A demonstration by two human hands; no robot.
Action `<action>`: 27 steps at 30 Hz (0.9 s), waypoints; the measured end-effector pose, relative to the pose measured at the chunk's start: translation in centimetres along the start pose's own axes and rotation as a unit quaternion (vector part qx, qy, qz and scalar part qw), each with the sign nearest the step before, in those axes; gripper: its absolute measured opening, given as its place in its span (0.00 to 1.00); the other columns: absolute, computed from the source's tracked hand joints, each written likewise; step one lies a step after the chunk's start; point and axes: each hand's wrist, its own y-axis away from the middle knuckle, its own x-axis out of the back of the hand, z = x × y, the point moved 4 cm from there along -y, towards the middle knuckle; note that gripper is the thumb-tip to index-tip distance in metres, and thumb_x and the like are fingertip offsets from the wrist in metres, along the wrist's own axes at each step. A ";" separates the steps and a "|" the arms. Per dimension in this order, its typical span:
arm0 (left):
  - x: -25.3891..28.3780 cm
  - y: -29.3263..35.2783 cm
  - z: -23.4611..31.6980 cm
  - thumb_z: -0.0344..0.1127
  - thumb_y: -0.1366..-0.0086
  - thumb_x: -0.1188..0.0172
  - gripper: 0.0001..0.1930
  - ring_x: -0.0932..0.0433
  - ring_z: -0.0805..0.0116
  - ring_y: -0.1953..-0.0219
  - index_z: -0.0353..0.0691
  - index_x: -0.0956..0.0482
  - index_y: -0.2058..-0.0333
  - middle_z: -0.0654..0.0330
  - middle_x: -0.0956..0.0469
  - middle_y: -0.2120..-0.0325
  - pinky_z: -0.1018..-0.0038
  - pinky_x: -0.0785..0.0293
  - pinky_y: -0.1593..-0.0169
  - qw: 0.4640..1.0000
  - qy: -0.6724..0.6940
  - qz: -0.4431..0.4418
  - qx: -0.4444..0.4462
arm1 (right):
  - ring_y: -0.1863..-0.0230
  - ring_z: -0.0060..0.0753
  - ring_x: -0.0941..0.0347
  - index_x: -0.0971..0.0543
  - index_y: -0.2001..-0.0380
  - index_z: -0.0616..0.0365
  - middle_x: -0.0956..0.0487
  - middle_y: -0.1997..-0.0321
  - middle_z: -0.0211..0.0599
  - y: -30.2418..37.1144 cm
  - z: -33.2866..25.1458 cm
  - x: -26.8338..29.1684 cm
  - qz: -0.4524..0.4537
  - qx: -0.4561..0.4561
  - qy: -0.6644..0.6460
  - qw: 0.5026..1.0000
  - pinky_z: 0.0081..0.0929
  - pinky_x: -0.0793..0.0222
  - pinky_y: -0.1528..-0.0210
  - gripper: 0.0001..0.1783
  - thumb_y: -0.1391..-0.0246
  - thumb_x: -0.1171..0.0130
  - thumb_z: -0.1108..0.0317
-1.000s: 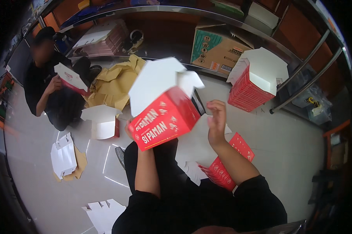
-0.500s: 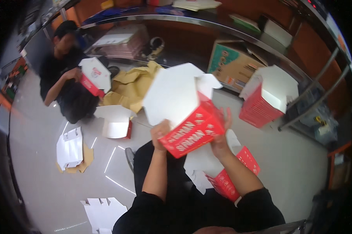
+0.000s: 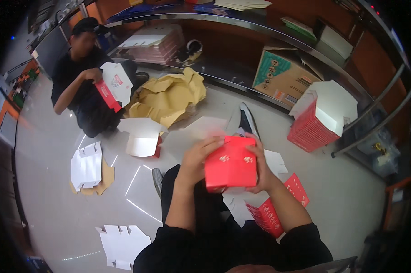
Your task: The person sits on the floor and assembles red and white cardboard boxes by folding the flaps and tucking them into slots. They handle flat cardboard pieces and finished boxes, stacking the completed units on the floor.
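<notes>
My two hands hold a folded red cardboard food box above my lap, one plain red panel with small pale prints turned toward me. Its white lid flap, blurred by motion, sticks out on the far side. My left hand grips the box's left edge, fingers over the top corner. On the right edge, my right hand is closed round the other side, thumb and fingers partly hidden. Under my right forearm lie several flat red-and-white carton blanks across my leg.
A nested stack of red boxes stands at right beside a metal rack. An open box, crumpled brown paper and white blanks lie on the floor at left. A person sits at far left holding another box.
Between my hands the box has turned, so its white inside and printed side have swung away and a plainer red panel faces me. My shoe now shows beyond it.
</notes>
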 end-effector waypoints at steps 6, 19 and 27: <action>0.7 -0.9 2.1 0.28 0.57 0.45 0.14 0.23 0.63 0.67 0.39 0.23 0.67 0.59 0.24 0.64 0.74 0.28 0.67 0.997 -0.054 -0.037 -0.030 | 0.40 0.55 0.54 0.43 0.46 0.44 0.51 0.42 0.53 -0.1 -1.5 0.2 0.038 0.067 -0.051 0.996 0.49 0.58 0.41 0.54 0.84 0.29 0.50; 0.5 -0.8 1.0 0.29 0.56 0.42 0.18 0.26 0.56 0.59 0.39 0.29 0.61 0.55 0.26 0.59 0.69 0.31 0.57 0.987 0.121 -0.086 0.058 | 0.40 0.56 0.54 0.42 0.49 0.41 0.51 0.43 0.55 0.7 -1.7 -1.2 0.077 0.080 -0.036 0.993 0.48 0.50 0.44 0.52 0.85 0.27 0.56; 0.5 -0.4 0.4 0.31 0.56 0.39 0.17 0.29 0.59 0.54 0.37 0.28 0.64 0.52 0.27 0.59 0.70 0.33 0.52 0.967 0.180 -0.111 0.140 | 0.41 0.57 0.53 0.41 0.50 0.40 0.50 0.43 0.55 0.7 -1.7 -1.3 0.080 0.082 -0.010 0.993 0.49 0.51 0.44 0.52 0.86 0.27 0.55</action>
